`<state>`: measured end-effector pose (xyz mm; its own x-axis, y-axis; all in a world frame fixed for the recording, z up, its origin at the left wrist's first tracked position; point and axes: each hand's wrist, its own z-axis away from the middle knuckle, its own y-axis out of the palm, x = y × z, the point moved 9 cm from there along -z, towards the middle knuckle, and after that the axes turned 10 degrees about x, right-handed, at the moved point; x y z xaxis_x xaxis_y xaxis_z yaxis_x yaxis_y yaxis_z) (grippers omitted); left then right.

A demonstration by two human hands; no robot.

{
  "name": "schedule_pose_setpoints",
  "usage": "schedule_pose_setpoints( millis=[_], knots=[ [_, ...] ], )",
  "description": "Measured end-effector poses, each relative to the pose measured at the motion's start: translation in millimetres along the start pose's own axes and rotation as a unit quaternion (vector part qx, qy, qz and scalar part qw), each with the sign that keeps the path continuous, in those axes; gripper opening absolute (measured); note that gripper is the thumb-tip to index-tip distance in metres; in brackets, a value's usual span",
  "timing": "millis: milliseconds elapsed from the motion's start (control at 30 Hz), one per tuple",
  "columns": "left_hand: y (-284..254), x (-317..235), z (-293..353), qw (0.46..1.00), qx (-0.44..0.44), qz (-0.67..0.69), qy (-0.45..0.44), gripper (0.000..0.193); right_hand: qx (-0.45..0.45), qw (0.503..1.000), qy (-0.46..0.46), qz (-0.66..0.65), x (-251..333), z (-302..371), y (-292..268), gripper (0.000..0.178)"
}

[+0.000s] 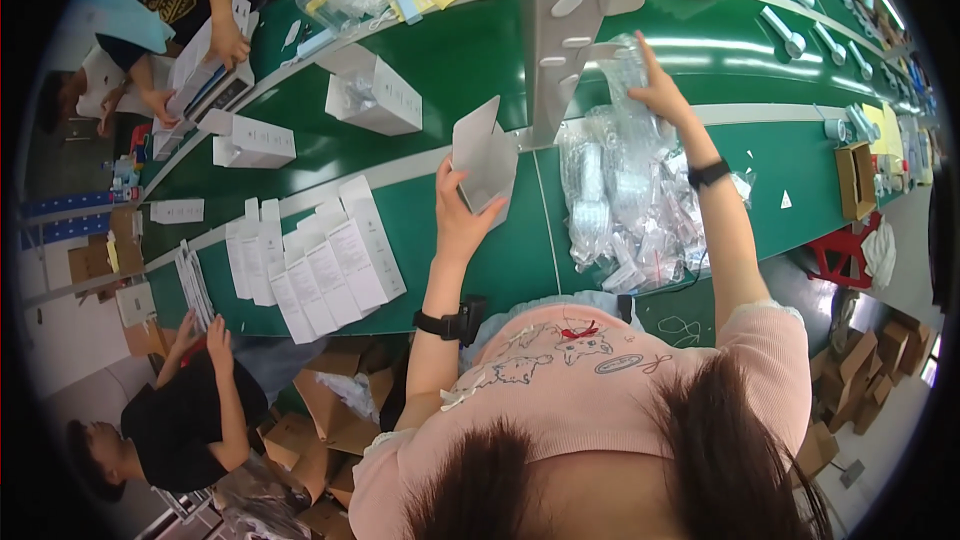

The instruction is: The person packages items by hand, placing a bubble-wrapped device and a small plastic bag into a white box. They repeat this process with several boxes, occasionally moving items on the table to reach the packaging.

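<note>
Green bench (490, 275) | our left hand (462, 222) grips an open-topped white carton (487, 168), seemingly unfilled | our right hand (658, 92), fingers parted, meets a clear bag (627, 90); we cannot tell its grip | stuffed carton (397, 105) beyond; bagged pieces (632, 195), lined-up cartons (342, 265) remain

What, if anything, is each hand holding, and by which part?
The left hand holds an open white box by its left side and near end. The right hand touches clear plastic packaging at its right edge; whether gripped, I cannot tell.
</note>
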<state>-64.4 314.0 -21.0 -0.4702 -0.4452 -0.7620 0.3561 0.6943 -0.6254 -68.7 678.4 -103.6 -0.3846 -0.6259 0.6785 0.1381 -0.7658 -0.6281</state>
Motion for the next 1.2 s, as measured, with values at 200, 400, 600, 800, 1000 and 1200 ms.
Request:
schedule_pose_setpoints(
  millis=[200, 400, 600, 800, 1000, 1200],
  knots=[
    [-1, 6, 15, 0.987, -0.092, 0.12, 0.06, 0.075, -0.198, 0.762, -0.194, -0.585, 139, 136, 14, 0.091],
    [13, 27, 30, 0.992, -0.077, 0.044, -0.094, 0.077, -0.488, 0.821, -0.196, -0.221, 212, 151, 85, 0.074],
    [-12, 41, 47, 0.97, -0.214, 0.109, -0.037, 0.078, -0.272, 0.89, -0.293, -0.218, 237, 119, 140, 0.071],
    [4, 14, 57, 0.99, -0.124, 0.055, 0.048, 0.079, -0.196, 0.957, -0.213, -0.023, 257, 136, 130, 0.054],
    [-28, 6, 46, 0.967, -0.209, 0.141, 0.041, 0.08, -0.289, 0.893, -0.344, -0.006, 202, 170, 98, 0.025],
    [-19, 37, 62, 0.979, -0.196, 0.048, -0.037, 0.081, -0.371, 0.914, -0.009, 0.165, 11, 127, 9, 0.031]
  ],
)
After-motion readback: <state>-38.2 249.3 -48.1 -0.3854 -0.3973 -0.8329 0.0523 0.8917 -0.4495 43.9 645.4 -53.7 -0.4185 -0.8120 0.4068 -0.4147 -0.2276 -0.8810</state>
